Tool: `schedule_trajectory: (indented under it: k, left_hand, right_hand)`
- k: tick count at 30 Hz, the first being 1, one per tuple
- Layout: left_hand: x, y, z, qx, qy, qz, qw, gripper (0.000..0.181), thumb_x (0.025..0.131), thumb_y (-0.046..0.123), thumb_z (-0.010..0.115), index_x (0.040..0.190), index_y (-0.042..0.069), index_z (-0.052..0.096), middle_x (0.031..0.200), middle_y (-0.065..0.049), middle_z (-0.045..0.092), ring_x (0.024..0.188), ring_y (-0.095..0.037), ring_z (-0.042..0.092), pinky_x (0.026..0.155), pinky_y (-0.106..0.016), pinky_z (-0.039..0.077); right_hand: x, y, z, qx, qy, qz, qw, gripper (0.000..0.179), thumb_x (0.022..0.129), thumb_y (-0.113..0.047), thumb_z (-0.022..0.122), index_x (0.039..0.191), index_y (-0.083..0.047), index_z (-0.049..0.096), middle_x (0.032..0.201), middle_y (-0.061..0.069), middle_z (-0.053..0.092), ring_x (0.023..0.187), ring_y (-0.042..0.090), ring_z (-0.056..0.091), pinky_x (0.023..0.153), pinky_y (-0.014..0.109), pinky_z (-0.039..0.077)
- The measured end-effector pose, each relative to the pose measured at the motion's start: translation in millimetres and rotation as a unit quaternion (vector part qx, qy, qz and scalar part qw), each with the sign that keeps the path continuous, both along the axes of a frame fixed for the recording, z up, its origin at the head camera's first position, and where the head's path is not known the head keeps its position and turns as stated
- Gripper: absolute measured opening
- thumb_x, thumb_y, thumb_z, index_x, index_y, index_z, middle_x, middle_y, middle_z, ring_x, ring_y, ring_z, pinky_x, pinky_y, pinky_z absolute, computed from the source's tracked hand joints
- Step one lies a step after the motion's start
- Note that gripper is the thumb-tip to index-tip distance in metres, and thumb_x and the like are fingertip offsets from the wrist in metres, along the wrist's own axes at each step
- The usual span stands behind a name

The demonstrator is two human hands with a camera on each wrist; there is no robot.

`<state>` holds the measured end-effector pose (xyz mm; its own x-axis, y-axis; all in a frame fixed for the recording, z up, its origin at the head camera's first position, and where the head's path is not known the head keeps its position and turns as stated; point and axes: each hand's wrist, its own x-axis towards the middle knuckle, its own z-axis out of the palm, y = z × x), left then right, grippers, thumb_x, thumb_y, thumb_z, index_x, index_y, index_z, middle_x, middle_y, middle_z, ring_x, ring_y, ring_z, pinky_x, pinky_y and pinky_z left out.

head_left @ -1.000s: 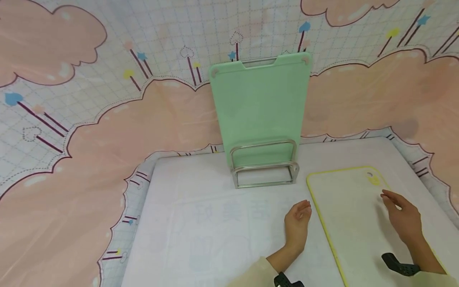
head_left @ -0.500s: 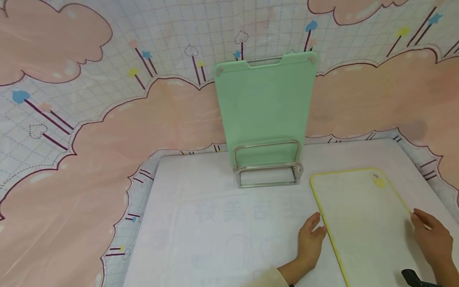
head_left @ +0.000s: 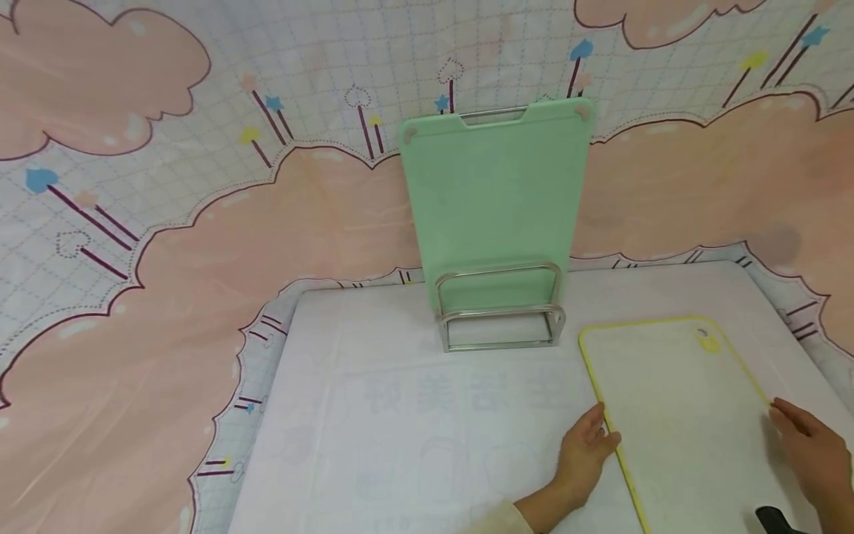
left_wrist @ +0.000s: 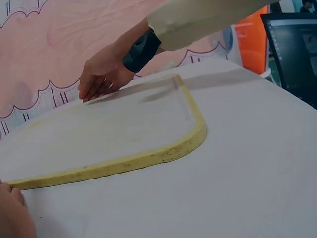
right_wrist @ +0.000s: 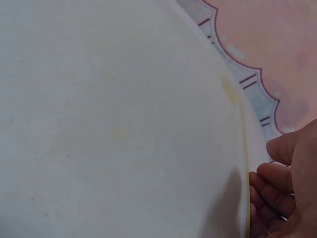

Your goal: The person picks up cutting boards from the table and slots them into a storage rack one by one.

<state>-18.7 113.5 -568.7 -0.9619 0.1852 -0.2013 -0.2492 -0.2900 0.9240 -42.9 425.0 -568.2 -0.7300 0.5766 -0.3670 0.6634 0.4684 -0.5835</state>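
Note:
A white cutting board [head_left: 680, 415] with a yellow rim lies flat on the table at the right of the head view. My left hand [head_left: 580, 460] touches its left edge with fingertips and thumb. On the opposite side, the fingers of my right hand [head_left: 814, 452] meet the right edge; in the right wrist view the right hand's thumb [right_wrist: 285, 148] stays apart from the board. Only part of the left hand [left_wrist: 14, 213] shows in the left wrist view, against the yellow rim. A green cutting board [head_left: 497, 200] stands upright in a metal rack [head_left: 500, 345] at the back.
White cloth covers the table [head_left: 373, 415]. Behind it hangs a patterned pink and white backdrop [head_left: 320, 215]. The left wrist view also shows a dark screen [left_wrist: 294, 54] and an orange object [left_wrist: 251, 44] beyond the table.
Both hands have moved toward the near part of the white board: the left to its left edge, the right outward to its right edge. The green board and rack stay put.

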Motion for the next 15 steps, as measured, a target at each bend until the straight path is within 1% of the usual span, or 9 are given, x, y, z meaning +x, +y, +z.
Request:
schedule_trajectory:
  k: [1, 2, 3, 5, 6, 7, 10, 13, 15]
  left_hand:
    - [0.9, -1.7, 0.3, -0.024, 0.016, -0.02, 0.9994, 0.053, 0.09, 0.001, 0.063, 0.138, -0.008, 0.041, 0.142, -0.019, 0.044, 0.132, -0.026, 0.04, 0.104, -0.026, 0.036]
    - [2.1, -3.4, 0.3, -0.046, 0.033, -0.039, 0.9977, 0.056, 0.091, 0.003, 0.063, 0.14, -0.008, 0.038, 0.144, -0.019, 0.041, 0.134, -0.025, 0.038, 0.105, -0.025, 0.034]
    - [3.1, -5.0, 0.2, -0.065, 0.049, -0.056, 0.9952, 0.058, 0.092, 0.005, 0.063, 0.141, -0.009, 0.035, 0.146, -0.02, 0.038, 0.135, -0.023, 0.035, 0.105, -0.023, 0.033]
    - [3.6, -8.0, 0.2, -0.089, 0.073, -0.081, 0.9901, 0.062, 0.092, 0.008, 0.063, 0.143, -0.009, 0.031, 0.148, -0.02, 0.034, 0.137, -0.02, 0.032, 0.105, -0.019, 0.031]
    - [3.4, -9.4, 0.3, -0.09, 0.075, -0.089, 0.9891, 0.063, 0.092, 0.009, 0.063, 0.144, -0.009, 0.03, 0.149, -0.019, 0.033, 0.137, -0.018, 0.031, 0.104, -0.019, 0.031]
    - [3.0, -10.9, 0.1, -0.084, 0.069, -0.096, 0.9895, 0.064, 0.093, 0.009, 0.063, 0.144, -0.009, 0.029, 0.15, -0.018, 0.033, 0.137, -0.018, 0.031, 0.104, -0.018, 0.03]
    - [0.4, -12.0, 0.1, -0.045, 0.035, -0.104, 0.993, 0.067, 0.092, 0.007, 0.063, 0.146, -0.006, 0.026, 0.15, -0.017, 0.032, 0.138, -0.019, 0.03, 0.106, -0.019, 0.029]
    - [-1.0, -12.0, 0.4, -0.029, 0.012, -0.112, 0.9932, 0.071, 0.092, 0.007, 0.064, 0.148, -0.005, 0.022, 0.152, -0.017, 0.029, 0.139, -0.024, 0.028, 0.107, -0.022, 0.027]
    - [-1.5, -11.5, 0.5, -0.021, 0.005, -0.118, 0.9928, 0.073, 0.091, 0.007, 0.065, 0.148, -0.005, 0.021, 0.153, -0.018, 0.026, 0.14, -0.024, 0.026, 0.108, -0.022, 0.027]
  right_hand:
    - [-0.9, 0, -1.1, -0.007, -0.005, -0.008, 0.9999, 0.064, 0.098, -0.05, 0.037, 0.149, -0.012, 0.033, 0.15, 0.012, 0.034, 0.116, 0.027, 0.048, 0.076, 0.031, 0.045]
    - [-1.6, 0, -1.9, -0.019, -0.006, -0.015, 0.9997, 0.064, 0.098, -0.051, 0.036, 0.149, -0.013, 0.032, 0.152, 0.01, 0.03, 0.124, 0.029, 0.043, 0.083, 0.036, 0.045]
    - [-2.1, 0, -2.4, -0.03, -0.008, -0.022, 0.9993, 0.064, 0.098, -0.052, 0.035, 0.15, -0.014, 0.03, 0.153, 0.008, 0.028, 0.129, 0.029, 0.04, 0.09, 0.042, 0.044]
    - [-1.9, 0, -2.4, -0.049, -0.006, -0.029, 0.9984, 0.065, 0.098, -0.054, 0.033, 0.151, -0.016, 0.026, 0.155, 0.004, 0.021, 0.138, 0.033, 0.026, 0.101, 0.052, 0.036]
    - [-2.2, 0, -2.5, -0.055, -0.003, -0.033, 0.9979, 0.065, 0.098, -0.055, 0.033, 0.151, -0.017, 0.026, 0.155, 0.0, 0.019, 0.139, 0.032, 0.023, 0.104, 0.054, 0.031]
    - [-1.7, -1, -2.3, -0.06, 0.0, -0.031, 0.9977, 0.066, 0.098, -0.055, 0.033, 0.151, -0.017, 0.026, 0.154, -0.004, 0.018, 0.14, 0.03, 0.021, 0.106, 0.054, 0.029]
    - [-0.1, -2, 1.8, -0.07, 0.012, -0.027, 0.9971, 0.066, 0.098, -0.056, 0.033, 0.151, -0.017, 0.026, 0.153, -0.011, 0.017, 0.141, 0.027, 0.018, 0.109, 0.053, 0.025]
    - [0.7, -3, 3.6, -0.082, 0.023, -0.023, 0.9961, 0.068, 0.097, -0.057, 0.033, 0.151, -0.016, 0.025, 0.149, -0.021, 0.016, 0.142, 0.024, 0.014, 0.111, 0.052, 0.021]
    - [2.1, -2, 1.4, -0.1, 0.043, -0.034, 0.9935, 0.065, 0.097, -0.056, 0.037, 0.15, -0.02, 0.026, 0.145, -0.028, 0.017, 0.142, 0.014, 0.012, 0.113, 0.049, 0.017]
